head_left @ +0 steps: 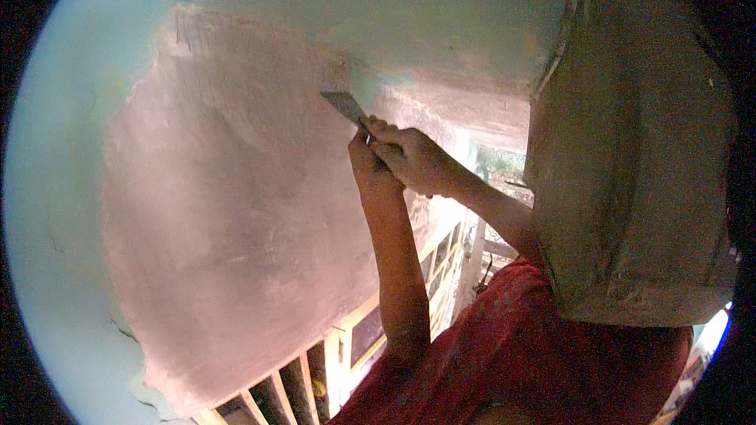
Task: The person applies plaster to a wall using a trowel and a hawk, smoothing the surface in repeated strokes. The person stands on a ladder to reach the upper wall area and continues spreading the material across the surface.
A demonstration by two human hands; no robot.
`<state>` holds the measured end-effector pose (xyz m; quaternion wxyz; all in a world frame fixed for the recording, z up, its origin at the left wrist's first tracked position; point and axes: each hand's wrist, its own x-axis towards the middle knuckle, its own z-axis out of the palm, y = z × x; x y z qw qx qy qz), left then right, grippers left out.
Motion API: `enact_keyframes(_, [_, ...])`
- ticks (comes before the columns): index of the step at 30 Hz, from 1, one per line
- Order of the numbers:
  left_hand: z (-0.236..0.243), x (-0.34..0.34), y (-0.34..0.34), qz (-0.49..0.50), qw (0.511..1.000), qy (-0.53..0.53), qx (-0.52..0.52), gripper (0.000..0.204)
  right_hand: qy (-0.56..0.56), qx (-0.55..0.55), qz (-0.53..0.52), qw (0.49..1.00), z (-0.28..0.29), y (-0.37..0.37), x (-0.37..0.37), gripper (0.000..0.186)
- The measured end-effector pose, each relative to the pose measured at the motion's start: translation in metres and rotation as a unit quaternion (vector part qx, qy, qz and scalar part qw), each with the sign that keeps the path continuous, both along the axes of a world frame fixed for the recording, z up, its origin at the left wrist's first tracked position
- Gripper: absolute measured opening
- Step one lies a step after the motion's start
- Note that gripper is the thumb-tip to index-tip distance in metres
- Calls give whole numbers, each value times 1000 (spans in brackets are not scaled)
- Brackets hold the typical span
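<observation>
Both my hands meet on a putty knife whose flat grey blade (344,105) points up and left at the wall. My right hand (417,159), its forearm coming in from the right, has its fingers closed round the handle near the blade. Just below and touching it, my left hand (375,164) is also closed at the handle, which the fingers mostly hide. Behind the blade spreads a broad pinkish plaster patch (236,165) with streaks along its upper part. I cannot tell whether the blade touches the wall.
Blue-green painted wall (59,149) surrounds the patch, with cracks at the lower left. Pale wooden bars (307,382) run below it. Bright light enters through an opening (496,177) behind my right forearm. A large brownish-grey surface (630,142) fills the right side, above my red sleeve (504,338).
</observation>
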<state>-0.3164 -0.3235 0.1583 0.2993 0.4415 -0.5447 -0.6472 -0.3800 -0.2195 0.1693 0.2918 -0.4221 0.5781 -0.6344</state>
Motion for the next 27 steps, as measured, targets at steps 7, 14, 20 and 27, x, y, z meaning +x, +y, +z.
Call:
enact_keyframes(7, [12, 1, -4, -77, 995, 53, 37, 27, -104, 122, 62, 985, 34, -1, -9, 36])
enact_keyframes(14, [6, -4, 11, -12, 988, 124, 93, 27, -11, 58, 45, 997, -9, -10, -9, 38])
enact_keyframes(20, [-11, 7, 19, 65, 954, 207, 207, 29, 102, -102, -117, 983, -31, -1, 22, 36])
enact_keyframes(27, [2, -9, 2, -60, 990, 86, 98, 30, -113, 115, 23, 987, 29, 3, -15, 39])
